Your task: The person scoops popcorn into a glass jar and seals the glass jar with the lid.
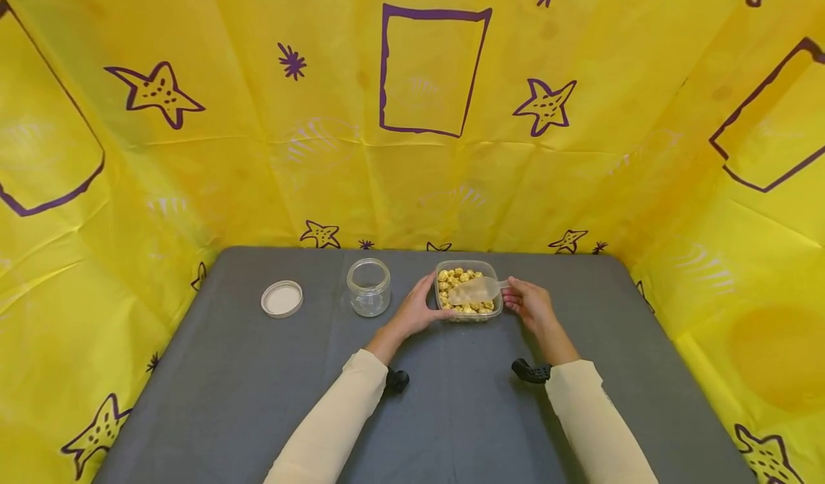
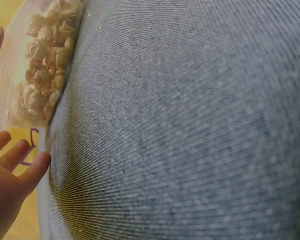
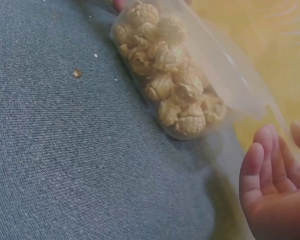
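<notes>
A clear plastic container (image 1: 473, 318) filled with golden caramel popcorn (image 1: 454, 277) stands toward the back of the table. My left hand (image 1: 414, 309) holds it at the left, thumb along the near wall and fingers by the left side. Over the popcorn lies a translucent scoop (image 1: 473, 291), its bowl pointing left. Its handle is pinched by my right hand (image 1: 532, 308) beside the container's right edge. In the right wrist view, the scoop (image 3: 222, 67) slants above the popcorn (image 3: 165, 75); whether its bowl carries any is hard to tell.
Left of the container stands an uncovered clear jar (image 1: 369, 299). Farther left a round white lid (image 1: 282, 299) lies on the grey tabletop (image 1: 451, 412). A yellow patterned curtain (image 1: 425, 176) hangs behind and at both sides. Small crumbs (image 3: 77, 73) dot the cloth near the container.
</notes>
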Motion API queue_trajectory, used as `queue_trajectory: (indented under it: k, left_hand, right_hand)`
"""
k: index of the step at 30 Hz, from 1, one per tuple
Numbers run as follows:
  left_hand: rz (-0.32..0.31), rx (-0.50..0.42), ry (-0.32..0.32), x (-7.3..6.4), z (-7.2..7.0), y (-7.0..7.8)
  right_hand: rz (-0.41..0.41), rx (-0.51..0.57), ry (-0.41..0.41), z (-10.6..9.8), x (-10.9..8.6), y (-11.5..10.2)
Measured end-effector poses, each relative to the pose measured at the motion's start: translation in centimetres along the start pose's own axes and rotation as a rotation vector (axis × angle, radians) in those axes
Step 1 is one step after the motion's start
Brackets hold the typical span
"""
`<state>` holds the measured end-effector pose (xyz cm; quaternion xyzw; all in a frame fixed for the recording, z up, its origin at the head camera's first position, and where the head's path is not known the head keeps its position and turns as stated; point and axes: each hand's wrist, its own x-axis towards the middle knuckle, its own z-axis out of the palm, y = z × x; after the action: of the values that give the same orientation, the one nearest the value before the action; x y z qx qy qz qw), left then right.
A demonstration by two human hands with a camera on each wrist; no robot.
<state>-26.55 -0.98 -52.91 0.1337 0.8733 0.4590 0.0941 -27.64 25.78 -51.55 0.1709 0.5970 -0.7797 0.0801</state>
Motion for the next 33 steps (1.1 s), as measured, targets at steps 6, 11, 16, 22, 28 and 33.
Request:
queue_trajectory:
  k: [6, 11, 16, 22, 28, 33]
  left_hand:
    - [0.015, -0.001, 0.002, 0.1, 0.0, -0.2]
    - [0.041, 0.028, 0.003, 0.1, -0.1, -0.1]
    - [0.045, 0.050, -0.002, 0.0, -0.1, -0.1]
    - [0.041, 0.045, -0.007, 0.1, -0.1, -0.3]
    - [0.042, 0.044, 0.003, 0.1, 0.0, -0.4]
    - [0.042, 0.054, 0.002, 0.1, 0.1, -0.5]
  right_hand:
    - [0.013, 0.046, -0.044, -0.4, -0.8, -1.0]
    - [-0.047, 0.032, -0.055, -0.5, -1.2, -1.9]
    - [-0.203, -0.060, -0.009, -0.2, -1.6, -3.0]
    - [-0.342, -0.272, 0.087, 0.2, -2.6, -4.6]
    - [-0.422, -0.389, 0.132, 1.4, -4.1, -6.6]
    - [-0.494, -0.410, 0.140, 2.4, -5.4, -7.7]
